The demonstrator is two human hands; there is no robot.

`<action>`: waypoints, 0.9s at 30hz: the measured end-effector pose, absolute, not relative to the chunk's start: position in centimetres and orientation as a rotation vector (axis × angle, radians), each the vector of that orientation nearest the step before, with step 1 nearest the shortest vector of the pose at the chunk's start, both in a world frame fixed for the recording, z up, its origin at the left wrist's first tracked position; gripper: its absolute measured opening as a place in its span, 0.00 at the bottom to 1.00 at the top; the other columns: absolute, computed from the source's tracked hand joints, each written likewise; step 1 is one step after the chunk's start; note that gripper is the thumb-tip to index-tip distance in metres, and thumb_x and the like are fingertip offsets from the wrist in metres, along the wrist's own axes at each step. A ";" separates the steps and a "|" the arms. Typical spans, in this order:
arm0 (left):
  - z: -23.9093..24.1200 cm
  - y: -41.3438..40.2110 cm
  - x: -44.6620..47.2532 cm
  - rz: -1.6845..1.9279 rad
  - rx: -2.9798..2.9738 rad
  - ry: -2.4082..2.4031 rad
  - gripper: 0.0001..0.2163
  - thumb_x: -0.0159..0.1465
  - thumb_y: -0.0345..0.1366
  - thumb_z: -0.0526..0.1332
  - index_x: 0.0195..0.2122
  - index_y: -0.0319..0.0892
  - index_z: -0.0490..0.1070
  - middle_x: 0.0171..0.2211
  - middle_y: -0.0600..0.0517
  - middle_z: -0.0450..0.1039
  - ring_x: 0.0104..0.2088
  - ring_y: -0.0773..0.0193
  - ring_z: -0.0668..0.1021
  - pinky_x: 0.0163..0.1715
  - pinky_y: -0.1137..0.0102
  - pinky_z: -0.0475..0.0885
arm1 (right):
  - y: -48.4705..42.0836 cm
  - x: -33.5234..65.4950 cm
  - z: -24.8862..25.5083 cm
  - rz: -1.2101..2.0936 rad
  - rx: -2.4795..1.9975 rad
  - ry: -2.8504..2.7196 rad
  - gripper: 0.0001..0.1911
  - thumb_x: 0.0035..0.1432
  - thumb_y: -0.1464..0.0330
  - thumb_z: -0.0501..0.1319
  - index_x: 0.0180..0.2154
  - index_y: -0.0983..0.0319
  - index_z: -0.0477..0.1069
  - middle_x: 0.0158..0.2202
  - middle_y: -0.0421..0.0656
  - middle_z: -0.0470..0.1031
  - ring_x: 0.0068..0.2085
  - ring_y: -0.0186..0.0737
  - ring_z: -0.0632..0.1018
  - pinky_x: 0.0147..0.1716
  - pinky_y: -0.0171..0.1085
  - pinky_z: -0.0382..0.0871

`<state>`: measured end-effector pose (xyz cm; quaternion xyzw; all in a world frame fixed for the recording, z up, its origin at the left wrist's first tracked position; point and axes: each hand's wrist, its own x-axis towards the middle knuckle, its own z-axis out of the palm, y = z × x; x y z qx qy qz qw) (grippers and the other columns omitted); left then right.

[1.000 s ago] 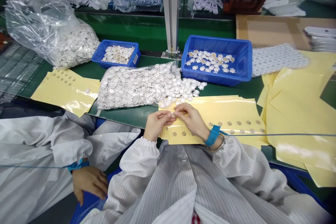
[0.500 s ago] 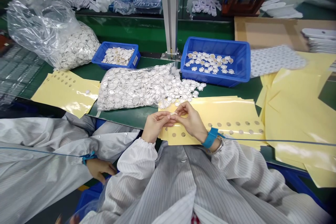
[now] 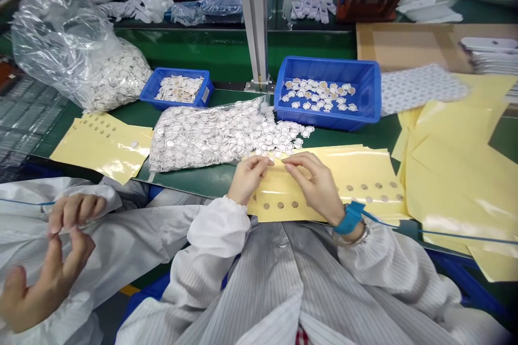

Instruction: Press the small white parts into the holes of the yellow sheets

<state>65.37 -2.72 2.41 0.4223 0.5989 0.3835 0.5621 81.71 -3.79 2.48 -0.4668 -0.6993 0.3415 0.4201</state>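
My left hand (image 3: 248, 179) and right hand (image 3: 312, 186) lie half-open on the yellow backing sheet (image 3: 364, 167), gripping nothing I can see. Loose white discs (image 3: 281, 140) sit just beyond my fingertips.

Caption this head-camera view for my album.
Left hand and right hand rest on a yellow sheet beside bagged white discs.

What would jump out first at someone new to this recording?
The large clear plastic bag of small white round parts stands out first, lying mid-bench with loose parts spilled at its right end. Behind it to the right, a blue plastic tray holds more such parts. Nearest the camera, the person's left hand and right hand are on a stack of yellow hole-punched sheets, with a blue wrist strap on the right wrist.
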 end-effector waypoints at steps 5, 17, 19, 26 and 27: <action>1.9 -1.3 65.6 0.512 1.876 1.859 0.10 0.61 0.34 0.56 0.41 0.44 0.75 0.33 0.50 0.76 0.35 0.60 0.76 0.35 0.69 0.66 | -5.3 82.6 1.9 1.076 -1.148 -1.997 0.05 0.60 0.68 0.58 0.33 0.59 0.72 0.34 0.41 0.74 0.37 0.38 0.74 0.38 0.39 0.66; 1.5 -0.5 65.7 0.164 2.055 1.961 0.10 0.63 0.37 0.55 0.44 0.44 0.71 0.37 0.49 0.77 0.36 0.56 0.77 0.31 0.68 0.65 | -7.3 80.0 -0.8 0.731 -1.077 -2.347 0.05 0.59 0.66 0.60 0.33 0.61 0.72 0.37 0.41 0.73 0.39 0.38 0.70 0.37 0.40 0.59; 1.4 -0.5 65.7 0.178 2.067 1.967 0.09 0.63 0.37 0.55 0.42 0.44 0.71 0.37 0.49 0.76 0.36 0.57 0.76 0.31 0.68 0.64 | -7.2 79.8 -1.1 0.719 -1.051 -2.357 0.06 0.60 0.67 0.59 0.32 0.60 0.72 0.36 0.41 0.73 0.39 0.38 0.70 0.37 0.40 0.58; 1.2 -0.6 65.1 0.214 1.980 1.954 0.09 0.62 0.37 0.57 0.42 0.42 0.68 0.35 0.49 0.76 0.35 0.58 0.76 0.31 0.69 0.64 | -7.1 79.8 -1.8 0.830 -1.043 -2.263 0.04 0.59 0.68 0.61 0.31 0.59 0.71 0.35 0.39 0.74 0.39 0.36 0.70 0.37 0.39 0.58; 1.2 -0.5 65.1 0.195 1.977 1.945 0.10 0.62 0.37 0.57 0.43 0.42 0.68 0.35 0.49 0.76 0.35 0.58 0.76 0.31 0.69 0.64 | -7.1 79.9 -1.9 0.832 -1.041 -2.251 0.03 0.58 0.68 0.61 0.32 0.59 0.71 0.37 0.40 0.74 0.39 0.36 0.71 0.38 0.39 0.59</action>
